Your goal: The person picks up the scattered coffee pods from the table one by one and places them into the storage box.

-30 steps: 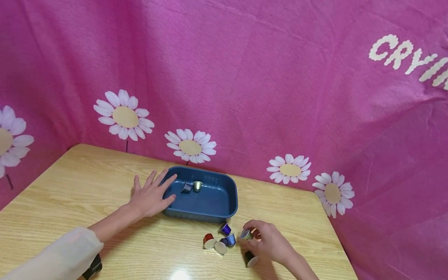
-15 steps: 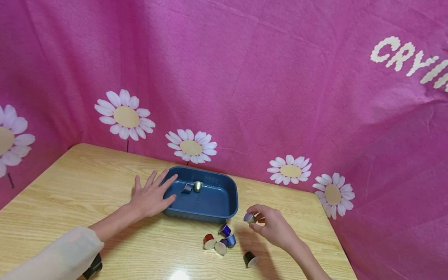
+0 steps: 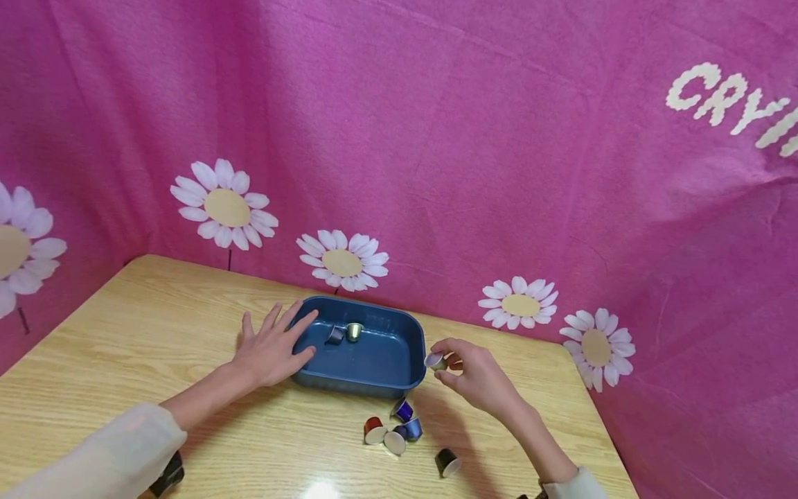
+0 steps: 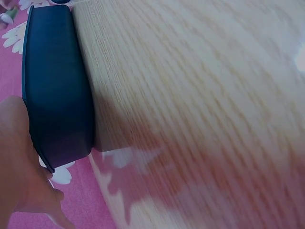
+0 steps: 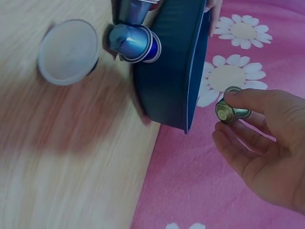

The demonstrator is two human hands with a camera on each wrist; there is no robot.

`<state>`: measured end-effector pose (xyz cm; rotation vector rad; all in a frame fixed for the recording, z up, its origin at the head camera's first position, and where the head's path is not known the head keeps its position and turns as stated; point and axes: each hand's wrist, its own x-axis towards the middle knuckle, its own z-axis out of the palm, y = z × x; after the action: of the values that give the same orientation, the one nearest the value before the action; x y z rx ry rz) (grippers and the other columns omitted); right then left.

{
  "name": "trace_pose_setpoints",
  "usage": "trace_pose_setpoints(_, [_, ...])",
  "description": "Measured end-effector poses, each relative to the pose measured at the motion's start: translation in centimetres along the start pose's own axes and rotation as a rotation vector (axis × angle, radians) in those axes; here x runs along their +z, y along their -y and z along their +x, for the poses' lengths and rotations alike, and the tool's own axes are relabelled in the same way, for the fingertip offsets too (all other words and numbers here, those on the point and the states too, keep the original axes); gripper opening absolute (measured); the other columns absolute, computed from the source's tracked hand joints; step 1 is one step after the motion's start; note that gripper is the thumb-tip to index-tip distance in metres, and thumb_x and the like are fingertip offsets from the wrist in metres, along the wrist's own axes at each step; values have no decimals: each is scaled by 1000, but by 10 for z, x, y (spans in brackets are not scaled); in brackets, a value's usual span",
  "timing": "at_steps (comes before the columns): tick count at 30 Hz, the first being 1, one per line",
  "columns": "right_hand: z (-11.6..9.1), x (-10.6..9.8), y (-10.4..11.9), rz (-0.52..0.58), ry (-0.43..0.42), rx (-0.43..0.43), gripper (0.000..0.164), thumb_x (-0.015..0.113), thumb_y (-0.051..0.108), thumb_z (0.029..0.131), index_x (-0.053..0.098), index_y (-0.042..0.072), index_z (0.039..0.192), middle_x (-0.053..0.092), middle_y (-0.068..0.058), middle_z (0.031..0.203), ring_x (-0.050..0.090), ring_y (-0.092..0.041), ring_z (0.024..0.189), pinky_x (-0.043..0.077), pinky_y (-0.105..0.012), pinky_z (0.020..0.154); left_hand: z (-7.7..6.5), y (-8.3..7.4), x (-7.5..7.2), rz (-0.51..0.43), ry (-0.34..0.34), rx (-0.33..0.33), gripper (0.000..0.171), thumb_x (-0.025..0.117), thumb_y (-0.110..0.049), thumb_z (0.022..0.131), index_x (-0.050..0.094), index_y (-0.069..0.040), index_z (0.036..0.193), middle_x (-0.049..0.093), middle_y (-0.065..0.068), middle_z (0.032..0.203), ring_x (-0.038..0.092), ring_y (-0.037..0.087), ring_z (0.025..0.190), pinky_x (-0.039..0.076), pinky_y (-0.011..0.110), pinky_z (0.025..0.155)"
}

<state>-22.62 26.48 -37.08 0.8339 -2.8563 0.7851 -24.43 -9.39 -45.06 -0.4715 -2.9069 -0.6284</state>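
My left hand (image 3: 267,351) rests with spread fingers on the left rim of a dark blue rectangular tray (image 3: 368,387). Just off the tray's right side, my right hand (image 3: 479,376) pinches a coffee capsule (image 3: 436,361) between thumb and fingers; the right wrist view shows this capsule (image 5: 226,113) is green-gold. Inside the tray lie a dark grey capsule (image 3: 334,335) and a gold capsule (image 3: 354,332). In front of it, on the table, are a purple-blue capsule (image 3: 402,409), a light blue capsule (image 3: 413,429), a red capsule (image 3: 374,430) and one with its pale lid (image 3: 395,443) showing.
A black capsule (image 3: 447,462) lies apart, nearer the front of the wooden table (image 3: 262,450). Behind the table hangs a pink cloth (image 3: 399,152) with printed daisies, close to the tray's far side.
My right hand has lifted the green-gold capsule from the table beside the others and carried it up and away, then left to the tray's right rim. The left hand stays on the tray.
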Motion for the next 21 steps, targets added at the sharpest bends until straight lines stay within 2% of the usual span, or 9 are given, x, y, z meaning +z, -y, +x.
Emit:
trace_pose_setpoints(11, [30,17,5,55,5,-41,27,76,-1,83,68,2,109,69,-3,97,68,-20,84,58,-41,80,1,1,1,7,-4,7,68,59,-42,96,39,-16,155,26,17,161,20,50,144,3,82,101])
trace_pose_setpoints(15, [39,27,2,67,25,-70,26,75,-4,83,68,0,108,69,-3,94,67,-18,80,58,-37,77,1,1,0,-1,-1,2,68,59,-42,96,38,-16,155,26,17,161,19,50,144,3,82,101])
trace_pose_setpoints(21, [49,43,-1,32,89,-37,26,76,1,85,68,4,110,68,0,93,63,-12,79,54,-26,71,1,0,-1,-5,6,-4,69,59,-42,96,37,-16,156,25,17,161,18,50,144,2,81,101])
